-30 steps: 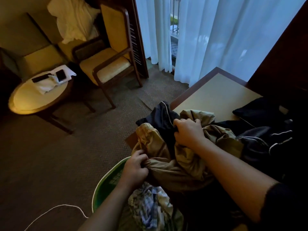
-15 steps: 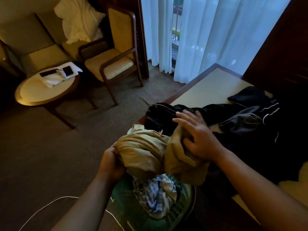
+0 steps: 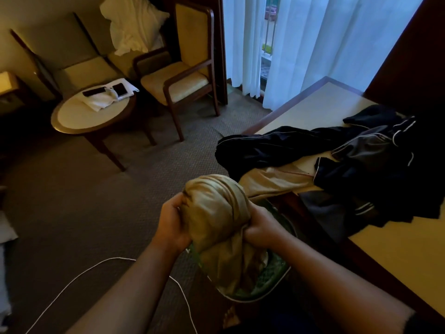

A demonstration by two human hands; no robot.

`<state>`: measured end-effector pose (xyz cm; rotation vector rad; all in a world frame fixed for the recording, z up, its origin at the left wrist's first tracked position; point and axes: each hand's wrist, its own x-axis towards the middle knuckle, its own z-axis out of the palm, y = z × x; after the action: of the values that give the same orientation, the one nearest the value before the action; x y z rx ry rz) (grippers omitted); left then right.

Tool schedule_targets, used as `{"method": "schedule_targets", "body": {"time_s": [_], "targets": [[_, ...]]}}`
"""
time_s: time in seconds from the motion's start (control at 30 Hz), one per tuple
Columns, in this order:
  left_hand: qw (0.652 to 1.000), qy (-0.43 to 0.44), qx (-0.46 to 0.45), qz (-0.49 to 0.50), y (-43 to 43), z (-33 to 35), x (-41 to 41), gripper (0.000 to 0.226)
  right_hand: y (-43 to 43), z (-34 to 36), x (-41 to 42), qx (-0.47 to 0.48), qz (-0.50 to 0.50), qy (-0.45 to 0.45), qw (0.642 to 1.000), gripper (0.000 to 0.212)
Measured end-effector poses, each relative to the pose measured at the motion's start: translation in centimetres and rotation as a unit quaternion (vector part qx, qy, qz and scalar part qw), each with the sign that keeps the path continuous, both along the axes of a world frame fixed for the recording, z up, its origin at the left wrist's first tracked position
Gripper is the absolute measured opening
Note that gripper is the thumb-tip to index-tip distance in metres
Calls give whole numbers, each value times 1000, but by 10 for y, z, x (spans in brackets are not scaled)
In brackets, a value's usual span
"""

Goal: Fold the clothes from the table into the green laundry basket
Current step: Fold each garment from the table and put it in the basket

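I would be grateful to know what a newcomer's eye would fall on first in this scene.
First, the bunched tan garment at lower centre, gripped by the left hand and the right hand over the green laundry basket. Next, the heap of dark clothes sprawled over the table on the right, with the bright white curtains behind it.

Floor: I'm looking at brown woven carpet (image 3: 84, 201), with a white cable (image 3: 113, 259) looping across it.
Seating: I've got a wooden armchair (image 3: 183, 83) with yellow cushions, a padded seat (image 3: 79, 71) beside it and a white pillow (image 3: 134, 27) propped up behind.
Corner: round table (image 3: 79, 116), pale top, with a phone (image 3: 119, 89) on a white cloth (image 3: 101, 102).
Window: sheer white curtains (image 3: 325, 44), and daylight comes through the gap (image 3: 268, 32).
Light: dim and warm on my left, bluish by the curtains.
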<state>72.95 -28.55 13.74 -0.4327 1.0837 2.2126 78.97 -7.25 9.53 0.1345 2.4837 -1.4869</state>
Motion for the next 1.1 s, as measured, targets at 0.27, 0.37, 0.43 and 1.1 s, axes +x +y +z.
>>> {"method": "schedule_targets", "body": {"time_s": [0.27, 0.37, 0.43, 1.1], "targets": [[963, 104, -247, -32, 4, -45, -13, 42, 2, -25, 3, 46, -54, -99, 993, 67], [927, 124, -333, -119, 13, -59, -12, 63, 19, -28, 2, 105, -59, -110, 987, 70], [913, 134, -357, -147, 27, -60, -13, 63, 30, -26, -1, 133, -66, -91, 985, 69], [561, 447, -604, -347, 316, -41, -151, 92, 261, 28, -118, 225, -163, 58, 959, 54]]}}
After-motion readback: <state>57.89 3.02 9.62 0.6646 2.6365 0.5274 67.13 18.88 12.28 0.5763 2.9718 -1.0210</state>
